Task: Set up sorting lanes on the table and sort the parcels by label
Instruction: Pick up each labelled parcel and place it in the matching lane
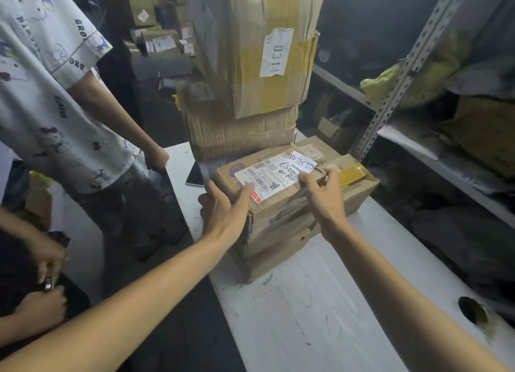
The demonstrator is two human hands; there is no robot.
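A brown cardboard parcel (281,201) with a white shipping label (274,173) on top sits on a short stack of flat boxes (278,256) on the white table (320,302). My left hand (223,207) holds the parcel's left side, thumb resting on the label's near corner. My right hand (324,189) grips the parcel's right edge, fingers curled over the top by the label. Another box with yellow tape (354,176) lies just behind my right hand.
Two large taped cartons (250,65) are stacked at the table's far end, a dark phone (195,175) beside them. A person in a patterned shirt (55,93) stands left, hand on the table edge. A metal shelf rack (404,73) with parcels is right. A round hole (472,310) pierces the table.
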